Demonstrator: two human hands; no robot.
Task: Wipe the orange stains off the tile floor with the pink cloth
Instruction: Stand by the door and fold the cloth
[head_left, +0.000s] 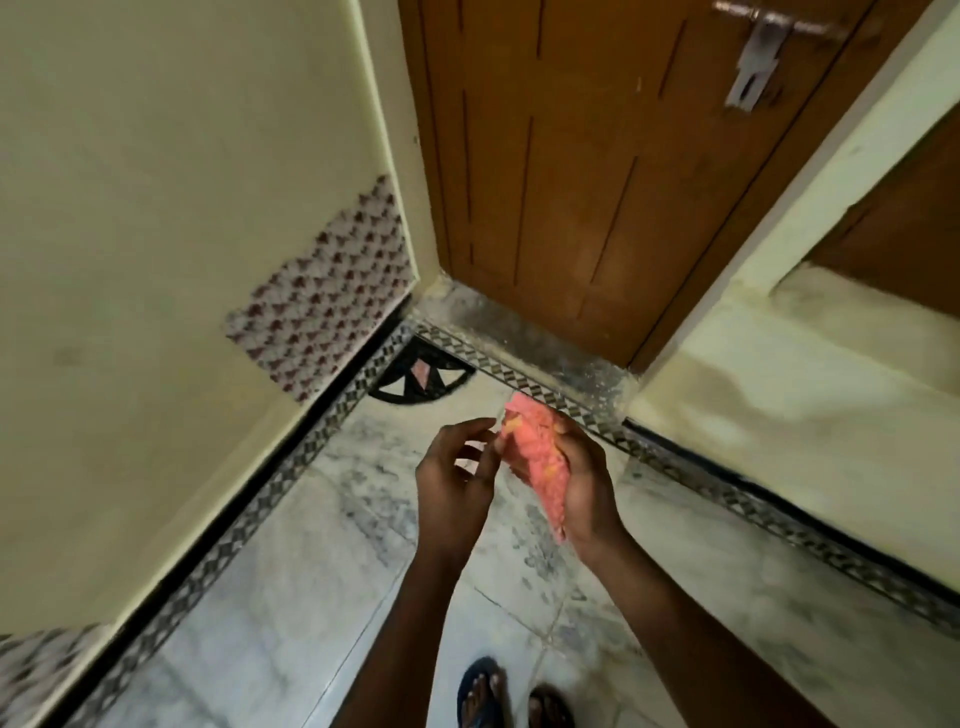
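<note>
Pink cloth (537, 460), blotched orange, lies bunched in the right hand (582, 486), held in the air above the tile floor (291, 597) near the corner where the wall (156, 234) meets the wooden door (587, 156). Left hand (454, 480) is loosely curled, fingertips touching the cloth's edge. Open marbled floor spreads below, two sandalled feet (511, 696) at the bottom.

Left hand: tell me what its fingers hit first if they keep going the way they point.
The left hand points its fingers toward the pink cloth held in the right hand; the cloth's upper edge probably comes first, though depth is unclear.
</note>
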